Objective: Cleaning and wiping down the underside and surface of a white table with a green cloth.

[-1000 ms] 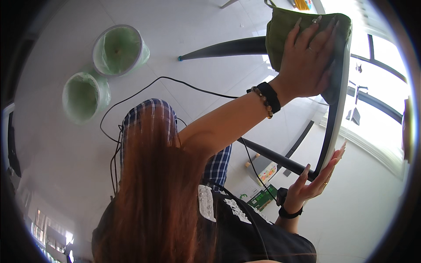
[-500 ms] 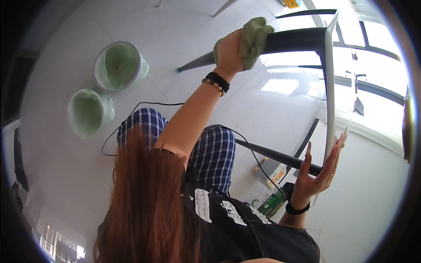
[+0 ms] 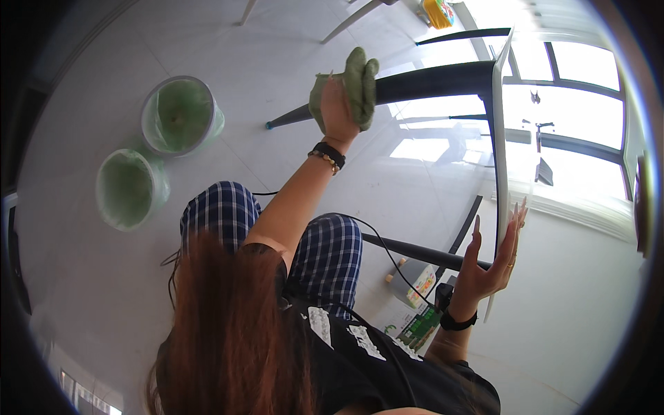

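A small table or chair lies tipped on its side, its white flat top (image 3: pixel 501 145) standing upright at the right; which of the two it is, I cannot tell. Its dark tapered legs point left. My left hand (image 3: pixel 337 107) is wrapped with a green cloth (image 3: pixel 360 90) around the upper dark leg (image 3: pixel 436 81), partway between top and foot. At the lower corner of the white top, my right hand (image 3: pixel 490 266) grips the edge, thumb on the leg side and long-nailed fingers stretched along the outer face.
Two bins with green liners (image 3: pixel 178 116) (image 3: pixel 128 190) stand on the tiled floor at left. A black cable (image 3: pixel 387 249) runs past my knees. Boxes (image 3: pixel 415 280) lie below the lower leg. Pale furniture legs (image 3: pixel 349 22) and a yellow item (image 3: pixel 438 12) are at the far side.
My left hand and the cloth have slid leftward along the dark leg, toward its foot. My right hand keeps its hold on the white top. The whole view has shifted slightly.
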`<state>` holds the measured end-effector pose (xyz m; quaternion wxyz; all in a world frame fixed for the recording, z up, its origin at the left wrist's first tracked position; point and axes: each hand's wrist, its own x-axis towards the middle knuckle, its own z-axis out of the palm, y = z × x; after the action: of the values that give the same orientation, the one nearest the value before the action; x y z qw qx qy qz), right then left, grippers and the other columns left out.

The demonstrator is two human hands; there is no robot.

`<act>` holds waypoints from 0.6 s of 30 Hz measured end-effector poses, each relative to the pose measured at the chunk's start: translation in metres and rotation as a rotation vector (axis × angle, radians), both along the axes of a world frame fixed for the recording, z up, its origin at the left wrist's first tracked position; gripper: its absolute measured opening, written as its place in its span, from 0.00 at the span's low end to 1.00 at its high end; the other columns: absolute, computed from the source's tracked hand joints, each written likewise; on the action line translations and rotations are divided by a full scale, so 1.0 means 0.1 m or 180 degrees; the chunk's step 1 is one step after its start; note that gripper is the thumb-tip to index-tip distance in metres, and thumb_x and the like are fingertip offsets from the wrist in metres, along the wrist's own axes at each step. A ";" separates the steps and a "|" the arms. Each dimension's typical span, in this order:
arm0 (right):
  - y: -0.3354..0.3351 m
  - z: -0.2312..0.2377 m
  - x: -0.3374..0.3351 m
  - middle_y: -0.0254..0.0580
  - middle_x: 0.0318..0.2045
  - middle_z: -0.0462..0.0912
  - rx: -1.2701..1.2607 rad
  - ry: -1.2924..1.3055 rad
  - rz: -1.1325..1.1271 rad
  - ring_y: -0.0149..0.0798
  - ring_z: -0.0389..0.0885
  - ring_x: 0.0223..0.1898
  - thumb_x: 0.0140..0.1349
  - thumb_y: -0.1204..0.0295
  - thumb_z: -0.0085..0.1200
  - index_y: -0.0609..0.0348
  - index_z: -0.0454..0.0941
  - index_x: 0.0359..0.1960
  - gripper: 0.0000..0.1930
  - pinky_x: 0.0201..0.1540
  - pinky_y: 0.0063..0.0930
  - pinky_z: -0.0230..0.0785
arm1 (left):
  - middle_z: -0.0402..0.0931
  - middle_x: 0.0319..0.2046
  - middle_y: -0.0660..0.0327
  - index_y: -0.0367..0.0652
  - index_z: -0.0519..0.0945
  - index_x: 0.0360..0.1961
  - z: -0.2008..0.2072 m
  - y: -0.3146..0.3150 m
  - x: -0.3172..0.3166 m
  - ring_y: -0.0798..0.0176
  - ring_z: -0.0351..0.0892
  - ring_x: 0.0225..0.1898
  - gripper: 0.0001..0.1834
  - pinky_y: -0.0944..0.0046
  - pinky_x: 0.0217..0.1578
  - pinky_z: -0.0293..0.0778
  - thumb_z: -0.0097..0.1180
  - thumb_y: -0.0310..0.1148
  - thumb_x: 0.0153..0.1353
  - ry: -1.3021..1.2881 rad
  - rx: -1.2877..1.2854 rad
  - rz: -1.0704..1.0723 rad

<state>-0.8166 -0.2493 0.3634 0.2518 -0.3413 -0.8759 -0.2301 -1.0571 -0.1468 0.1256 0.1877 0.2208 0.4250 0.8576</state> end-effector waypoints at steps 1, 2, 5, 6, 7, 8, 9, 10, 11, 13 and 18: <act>0.00 0.00 0.03 0.51 0.58 0.76 0.0082 -0.0095 -0.0099 0.55 0.73 0.61 0.54 0.81 0.61 0.59 0.71 0.61 0.29 0.60 0.47 0.70 | 0.79 0.43 0.50 0.37 0.75 0.48 0.15 0.08 0.08 0.53 0.76 0.47 0.20 0.54 0.53 0.69 0.43 0.43 0.68 0.0188 -0.0088 -0.0027; -0.02 0.05 0.02 0.50 0.59 0.76 0.0160 -0.0171 -0.0176 0.58 0.72 0.62 0.54 0.77 0.63 0.56 0.71 0.60 0.29 0.61 0.52 0.70 | 0.78 0.45 0.51 0.36 0.74 0.50 0.32 0.12 0.11 0.53 0.76 0.49 0.22 0.52 0.58 0.66 0.43 0.44 0.67 0.0396 -0.0179 -0.0030; -0.06 0.07 -0.10 0.49 0.59 0.76 0.0157 -0.0190 -0.0041 0.57 0.72 0.62 0.53 0.77 0.64 0.55 0.72 0.60 0.29 0.61 0.51 0.70 | 0.77 0.47 0.51 0.38 0.72 0.55 0.68 0.24 0.13 0.48 0.75 0.52 0.21 0.41 0.62 0.59 0.40 0.39 0.67 0.1784 -0.0034 0.1485; -0.05 0.05 -0.09 0.49 0.59 0.76 0.0151 -0.0166 -0.0075 0.57 0.72 0.62 0.53 0.77 0.64 0.55 0.72 0.60 0.29 0.61 0.51 0.70 | 0.79 0.44 0.49 0.39 0.75 0.52 0.86 0.28 0.12 0.47 0.77 0.49 0.20 0.44 0.59 0.65 0.41 0.39 0.67 0.1791 0.0077 0.1518; -0.06 0.05 -0.09 0.49 0.59 0.76 0.0149 -0.0187 -0.0069 0.56 0.73 0.62 0.53 0.77 0.64 0.55 0.72 0.59 0.29 0.61 0.51 0.71 | 0.79 0.44 0.49 0.39 0.75 0.52 1.02 0.26 0.05 0.47 0.77 0.49 0.20 0.44 0.59 0.65 0.41 0.39 0.67 0.1805 0.0086 0.1478; -0.06 0.07 -0.06 0.49 0.58 0.76 0.0159 -0.0220 -0.0080 0.55 0.73 0.61 0.53 0.77 0.64 0.55 0.72 0.59 0.29 0.61 0.50 0.71 | 0.79 0.40 0.47 0.38 0.77 0.48 1.20 0.27 -0.02 0.46 0.79 0.45 0.17 0.47 0.53 0.69 0.42 0.38 0.67 0.1704 -0.0312 0.0622; -0.04 0.08 -0.05 0.49 0.58 0.76 0.0158 -0.0204 -0.0108 0.55 0.73 0.61 0.53 0.77 0.64 0.55 0.72 0.59 0.29 0.61 0.50 0.71 | 0.80 0.36 0.46 0.38 0.79 0.43 1.29 0.29 -0.08 0.46 0.80 0.40 0.16 0.51 0.48 0.74 0.44 0.37 0.67 0.1601 -0.0718 -0.0207; -0.03 0.07 -0.06 0.48 0.58 0.76 0.0208 -0.0206 -0.0066 0.54 0.74 0.61 0.52 0.76 0.65 0.54 0.73 0.59 0.30 0.60 0.50 0.71 | 0.79 0.31 0.42 0.37 0.80 0.37 1.23 0.47 -0.17 0.45 0.81 0.35 0.17 0.55 0.39 0.77 0.45 0.39 0.68 0.2191 -0.0802 -0.0133; -0.03 0.10 -0.04 0.48 0.58 0.77 0.0285 -0.0236 -0.0065 0.52 0.74 0.61 0.51 0.75 0.65 0.54 0.73 0.59 0.30 0.60 0.50 0.71 | 0.81 0.34 0.46 0.39 0.80 0.38 1.26 0.62 -0.26 0.50 0.82 0.37 0.18 0.57 0.40 0.77 0.45 0.42 0.69 0.2295 -0.0377 -0.0614; -0.02 0.05 0.00 0.47 0.58 0.77 0.0265 -0.0209 -0.0123 0.51 0.75 0.60 0.51 0.74 0.66 0.53 0.73 0.59 0.30 0.61 0.49 0.71 | 0.82 0.37 0.49 0.41 0.81 0.40 1.27 0.80 -0.53 0.55 0.83 0.39 0.19 0.60 0.42 0.76 0.45 0.45 0.69 0.2410 0.0115 -0.1605; -0.02 0.14 -0.04 0.43 0.56 0.79 0.0283 -0.0211 -0.0112 0.47 0.77 0.59 0.49 0.72 0.66 0.51 0.75 0.57 0.29 0.61 0.47 0.71 | 0.83 0.39 0.53 0.43 0.81 0.42 1.24 0.80 -0.58 0.61 0.82 0.41 0.17 0.63 0.45 0.74 0.45 0.44 0.69 0.2160 0.0071 -0.2185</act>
<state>-0.8203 -0.2511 0.3777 0.2335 -0.3373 -0.8665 -0.2843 -1.1150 -0.0666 0.2497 0.3083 0.6176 0.3556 0.6302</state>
